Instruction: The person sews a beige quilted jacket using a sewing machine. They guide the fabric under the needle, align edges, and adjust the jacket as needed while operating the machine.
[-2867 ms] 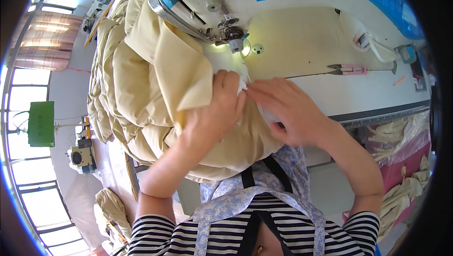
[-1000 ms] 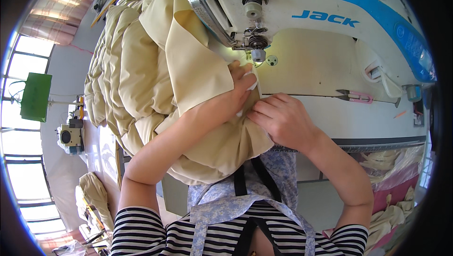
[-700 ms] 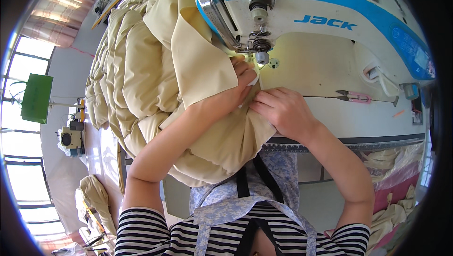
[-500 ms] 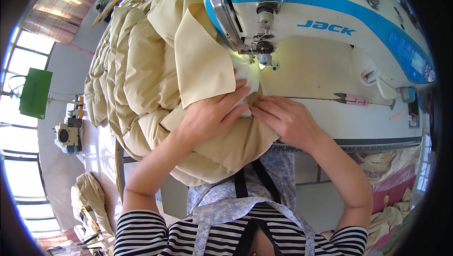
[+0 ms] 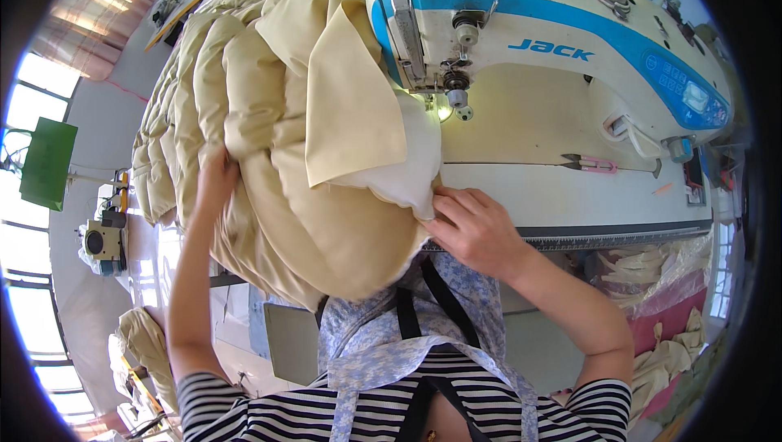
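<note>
A beige quilted padded garment (image 5: 252, 124) spreads over the left of the sewing table and hangs over its front edge. A flat beige fabric piece (image 5: 354, 116) and white lining (image 5: 419, 145) lie on it, the lining reaching under the head of the white and blue sewing machine (image 5: 521, 14). Against the puffy folds at the left is my left hand (image 5: 218, 181), its fingers blurred and partly hidden, so their grip is unclear. My right hand (image 5: 476, 228) pinches the garment's edge by the lining's lower corner, in front of the needle area.
Thread snips (image 5: 593, 164) with a pink handle lie on the table right of the fabric. A ruler strip (image 5: 603, 240) runs along the table's front edge. More beige fabric (image 5: 652, 267) sits below at the right. Another machine (image 5: 102, 240) and a green panel (image 5: 49, 163) are at the left.
My left hand has left the lining near the needle and moved left onto the puffy folds. My right hand has come slightly nearer, with the garment's edge. More white lining shows.
</note>
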The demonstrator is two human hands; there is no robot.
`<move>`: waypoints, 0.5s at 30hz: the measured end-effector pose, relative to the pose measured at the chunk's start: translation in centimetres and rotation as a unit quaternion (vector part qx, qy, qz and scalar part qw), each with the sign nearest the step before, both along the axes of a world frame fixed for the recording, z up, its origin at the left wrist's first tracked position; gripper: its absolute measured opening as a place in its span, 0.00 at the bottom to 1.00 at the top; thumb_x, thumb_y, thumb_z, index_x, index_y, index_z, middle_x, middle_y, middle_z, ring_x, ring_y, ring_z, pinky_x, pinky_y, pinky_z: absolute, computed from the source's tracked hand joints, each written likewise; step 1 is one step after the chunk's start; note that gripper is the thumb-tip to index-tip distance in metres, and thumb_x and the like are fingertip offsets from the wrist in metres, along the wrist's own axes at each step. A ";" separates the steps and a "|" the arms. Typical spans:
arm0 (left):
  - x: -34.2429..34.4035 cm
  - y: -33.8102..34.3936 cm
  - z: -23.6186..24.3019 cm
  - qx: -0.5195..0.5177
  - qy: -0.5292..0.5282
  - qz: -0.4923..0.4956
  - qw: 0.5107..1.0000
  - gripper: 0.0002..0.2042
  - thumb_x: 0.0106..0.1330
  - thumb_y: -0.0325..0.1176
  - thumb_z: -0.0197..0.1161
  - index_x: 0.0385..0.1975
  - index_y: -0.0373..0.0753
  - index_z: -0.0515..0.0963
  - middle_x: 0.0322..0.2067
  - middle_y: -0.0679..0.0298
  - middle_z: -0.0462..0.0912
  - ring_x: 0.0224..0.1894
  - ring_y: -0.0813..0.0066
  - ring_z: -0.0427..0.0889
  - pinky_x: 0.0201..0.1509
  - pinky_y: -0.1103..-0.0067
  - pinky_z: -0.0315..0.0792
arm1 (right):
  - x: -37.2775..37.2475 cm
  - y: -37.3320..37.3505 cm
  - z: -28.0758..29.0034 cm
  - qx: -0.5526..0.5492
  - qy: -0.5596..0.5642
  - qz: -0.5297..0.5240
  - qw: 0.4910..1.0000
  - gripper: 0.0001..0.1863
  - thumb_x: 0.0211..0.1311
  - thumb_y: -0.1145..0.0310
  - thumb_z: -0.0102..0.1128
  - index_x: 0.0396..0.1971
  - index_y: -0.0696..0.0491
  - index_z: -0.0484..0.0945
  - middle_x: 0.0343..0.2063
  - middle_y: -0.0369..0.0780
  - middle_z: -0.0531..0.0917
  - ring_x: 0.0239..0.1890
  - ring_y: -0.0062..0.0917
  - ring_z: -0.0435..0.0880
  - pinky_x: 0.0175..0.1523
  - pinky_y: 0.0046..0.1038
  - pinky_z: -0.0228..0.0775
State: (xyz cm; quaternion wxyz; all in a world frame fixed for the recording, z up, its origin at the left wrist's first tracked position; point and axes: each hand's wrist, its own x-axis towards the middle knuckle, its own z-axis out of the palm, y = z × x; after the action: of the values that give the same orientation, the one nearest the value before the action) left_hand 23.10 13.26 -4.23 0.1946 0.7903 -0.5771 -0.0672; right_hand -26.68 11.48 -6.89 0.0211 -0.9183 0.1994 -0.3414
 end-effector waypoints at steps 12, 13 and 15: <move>1.5 -23.3 -0.7 -0.300 -0.179 -0.076 0.934 0.21 0.74 0.31 0.56 0.66 0.43 0.69 0.65 0.46 0.71 0.64 0.41 0.72 0.66 0.61 0.70 | 7.7 2.6 -0.1 0.010 -0.004 -0.160 0.987 0.16 0.58 0.70 0.63 0.46 0.58 0.84 0.45 0.40 0.83 0.52 0.30 0.80 0.49 0.30 0.73; 2.7 -22.1 -3.1 -0.175 -0.197 -0.023 0.964 0.21 0.74 0.33 0.57 0.66 0.45 0.71 0.62 0.50 0.75 0.62 0.47 0.75 0.67 0.61 0.69 | 7.6 2.7 0.0 0.007 0.002 -0.165 0.986 0.16 0.58 0.70 0.63 0.46 0.58 0.84 0.45 0.40 0.83 0.52 0.31 0.80 0.50 0.30 0.73; 5.2 -19.7 -4.1 -0.137 -0.046 -0.072 0.987 0.21 0.73 0.37 0.59 0.66 0.46 0.73 0.57 0.57 0.81 0.59 0.54 0.78 0.63 0.64 0.71 | 7.5 2.8 0.0 0.009 0.029 -0.164 0.986 0.16 0.55 0.71 0.63 0.45 0.55 0.85 0.47 0.40 0.83 0.52 0.31 0.82 0.51 0.31 0.76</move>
State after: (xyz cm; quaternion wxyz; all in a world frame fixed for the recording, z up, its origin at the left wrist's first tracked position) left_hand 28.34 -6.47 -8.29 0.2688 0.7150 -0.6445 0.0344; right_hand -19.18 14.26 -6.86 -0.0326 -0.8824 0.3512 -0.3112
